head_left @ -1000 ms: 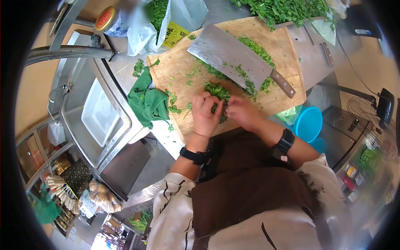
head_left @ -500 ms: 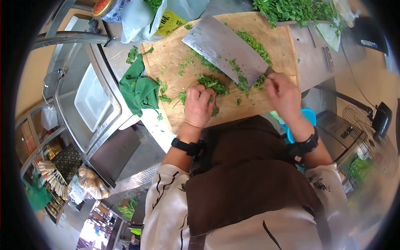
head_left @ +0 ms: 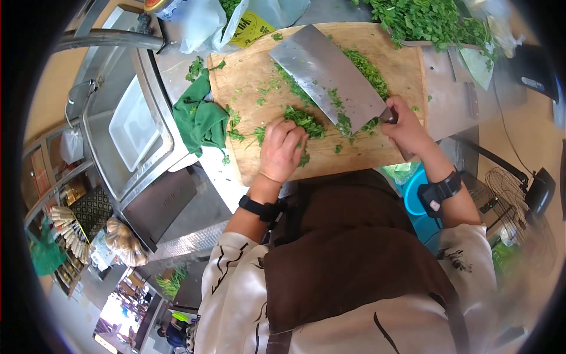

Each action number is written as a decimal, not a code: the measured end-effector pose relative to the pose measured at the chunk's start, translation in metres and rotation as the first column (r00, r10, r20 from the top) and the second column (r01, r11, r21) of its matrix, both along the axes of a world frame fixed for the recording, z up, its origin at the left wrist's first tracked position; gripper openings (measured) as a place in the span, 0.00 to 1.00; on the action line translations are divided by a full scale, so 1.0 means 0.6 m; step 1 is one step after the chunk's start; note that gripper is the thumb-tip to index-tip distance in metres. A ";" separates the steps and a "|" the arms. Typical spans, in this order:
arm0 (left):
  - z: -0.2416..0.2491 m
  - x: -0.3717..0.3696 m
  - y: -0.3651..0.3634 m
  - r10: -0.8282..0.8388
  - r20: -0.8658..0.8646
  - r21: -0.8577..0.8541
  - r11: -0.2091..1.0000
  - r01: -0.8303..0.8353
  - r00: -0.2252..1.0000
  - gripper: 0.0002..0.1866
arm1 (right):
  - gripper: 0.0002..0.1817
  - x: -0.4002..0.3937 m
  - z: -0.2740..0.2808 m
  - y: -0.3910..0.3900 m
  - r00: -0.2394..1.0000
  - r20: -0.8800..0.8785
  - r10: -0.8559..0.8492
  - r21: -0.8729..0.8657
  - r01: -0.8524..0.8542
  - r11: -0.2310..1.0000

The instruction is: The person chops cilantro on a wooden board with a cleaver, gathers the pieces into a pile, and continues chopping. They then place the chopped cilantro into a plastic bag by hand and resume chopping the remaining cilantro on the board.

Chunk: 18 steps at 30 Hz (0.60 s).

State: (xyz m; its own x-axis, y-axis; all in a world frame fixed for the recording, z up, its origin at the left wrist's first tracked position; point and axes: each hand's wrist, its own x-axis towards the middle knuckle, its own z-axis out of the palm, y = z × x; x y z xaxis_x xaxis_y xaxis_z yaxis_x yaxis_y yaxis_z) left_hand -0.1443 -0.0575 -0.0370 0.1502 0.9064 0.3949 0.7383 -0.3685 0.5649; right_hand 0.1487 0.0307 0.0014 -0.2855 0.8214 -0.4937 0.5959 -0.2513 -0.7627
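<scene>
A broad cleaver (head_left: 330, 76) lies flat on the wooden cutting board (head_left: 253, 74), with bits of green stuck to its blade. My right hand (head_left: 408, 128) is closed around its dark handle at the board's right side. My left hand (head_left: 282, 150), fingers curled, presses on a bunch of leafy herbs (head_left: 303, 121) near the board's front left. Finely chopped greens (head_left: 367, 69) form a strip behind the blade, and part of them is hidden under it. Loose leaf scraps surround the bunch.
A green cloth (head_left: 200, 115) lies by the board's left edge, beside a metal sink (head_left: 159, 106). Plastic bags (head_left: 206, 26) stand behind the board at the left. A heap of leafy herbs (head_left: 421, 20) is at the back right. Blue basins (head_left: 417, 194) sit below the counter at the right.
My right hand has closed round the cleaver's handle, its fingers wrapped there now. My left hand stays on the herb bunch. The whole view has shifted slightly.
</scene>
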 end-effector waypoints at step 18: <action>0.005 0.003 0.008 0.031 0.045 -0.023 0.999 -0.030 0.998 0.11 | 0.17 -0.082 0.161 -0.103 0.817 0.331 0.472 0.398 -0.575 0.715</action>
State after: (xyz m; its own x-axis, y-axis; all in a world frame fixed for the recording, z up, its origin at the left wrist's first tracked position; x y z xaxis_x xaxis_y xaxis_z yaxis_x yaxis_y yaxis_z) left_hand -0.1424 -0.0524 -0.0340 0.1044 0.9189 0.3805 0.7227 -0.3329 0.6057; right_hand 0.0996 -0.0312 0.0983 -0.6812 0.7071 -0.1897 0.6685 0.4951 -0.5550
